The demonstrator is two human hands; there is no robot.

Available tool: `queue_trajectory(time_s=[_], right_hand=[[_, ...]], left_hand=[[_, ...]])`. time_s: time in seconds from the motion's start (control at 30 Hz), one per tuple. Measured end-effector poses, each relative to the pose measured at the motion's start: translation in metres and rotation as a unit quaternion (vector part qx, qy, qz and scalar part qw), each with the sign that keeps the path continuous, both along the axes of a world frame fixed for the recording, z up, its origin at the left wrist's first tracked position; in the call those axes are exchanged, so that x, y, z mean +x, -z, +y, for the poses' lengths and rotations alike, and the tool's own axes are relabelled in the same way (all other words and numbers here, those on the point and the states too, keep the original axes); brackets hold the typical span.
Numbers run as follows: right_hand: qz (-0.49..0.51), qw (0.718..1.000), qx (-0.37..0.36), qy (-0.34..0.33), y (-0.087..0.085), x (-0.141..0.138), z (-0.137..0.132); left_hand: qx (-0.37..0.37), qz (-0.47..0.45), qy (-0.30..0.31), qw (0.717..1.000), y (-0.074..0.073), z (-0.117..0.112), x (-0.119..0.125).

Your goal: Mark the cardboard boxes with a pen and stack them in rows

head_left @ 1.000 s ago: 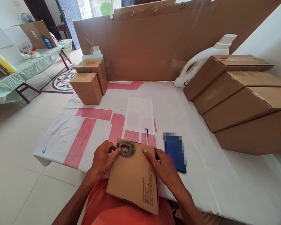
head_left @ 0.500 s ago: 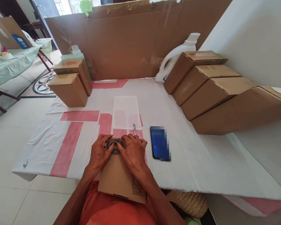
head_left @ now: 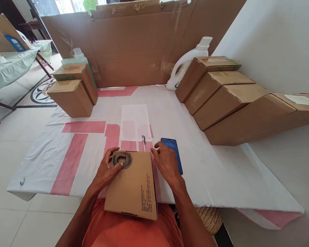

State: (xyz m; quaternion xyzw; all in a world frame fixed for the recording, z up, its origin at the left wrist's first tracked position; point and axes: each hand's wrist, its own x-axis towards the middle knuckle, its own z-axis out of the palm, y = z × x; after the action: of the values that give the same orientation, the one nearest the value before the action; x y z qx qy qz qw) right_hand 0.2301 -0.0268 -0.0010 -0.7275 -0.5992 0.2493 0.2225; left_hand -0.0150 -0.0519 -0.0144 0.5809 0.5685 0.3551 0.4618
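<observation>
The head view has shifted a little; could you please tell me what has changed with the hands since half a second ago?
The right hand has let go of the black scribbled ring on the flat brown cardboard box and moved right, now partly hiding the dark, blue-screened rectangular phone. The left hand stays at the ring. The white paper sheet and slim pen lie as before.

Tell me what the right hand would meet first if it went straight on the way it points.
Probably the pen, ahead of the right hand and to its left; the hand's height above the table is unclear, so it might pass over.
</observation>
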Motion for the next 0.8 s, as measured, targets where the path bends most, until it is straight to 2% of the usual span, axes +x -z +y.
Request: queue_trajectory(time_s=[0.07,0.2,0.37,0.5,0.63,0.7,0.73,0.8], right_hand=[[-0.017,0.998,-0.052,-0.021,0.008,0.009,0.004],[-0.018,0.995,-0.093,-0.043,0.018,0.008,0.011],[0.023,0.986,-0.143,-0.081,0.016,0.001,0.018],[0.059,0.984,-0.153,-0.074,0.017,0.003,0.017],[0.097,0.989,-0.113,-0.011,0.006,0.022,0.013],[0.163,0.985,-0.053,0.033,-0.007,0.029,0.009],[0.231,0.972,-0.009,0.051,-0.014,0.029,0.006],[0.395,0.913,0.074,0.064,-0.024,0.02,-0.002]], left_hand=[[-0.016,-0.028,-0.01,0.999,0.002,-0.006,0.002],[-0.017,-0.029,-0.019,0.999,0.004,-0.016,-0.003],[-0.02,-0.042,-0.019,0.999,0.009,-0.027,-0.02],[-0.025,-0.075,-0.028,0.997,0.016,-0.033,-0.024],[-0.019,-0.08,-0.034,0.996,0.02,-0.035,-0.018],[-0.013,-0.087,-0.031,0.996,0.021,-0.033,-0.012],[-0.01,-0.09,-0.028,0.996,0.021,-0.031,-0.008],[-0.003,-0.092,-0.018,0.996,0.02,-0.028,0.0]])
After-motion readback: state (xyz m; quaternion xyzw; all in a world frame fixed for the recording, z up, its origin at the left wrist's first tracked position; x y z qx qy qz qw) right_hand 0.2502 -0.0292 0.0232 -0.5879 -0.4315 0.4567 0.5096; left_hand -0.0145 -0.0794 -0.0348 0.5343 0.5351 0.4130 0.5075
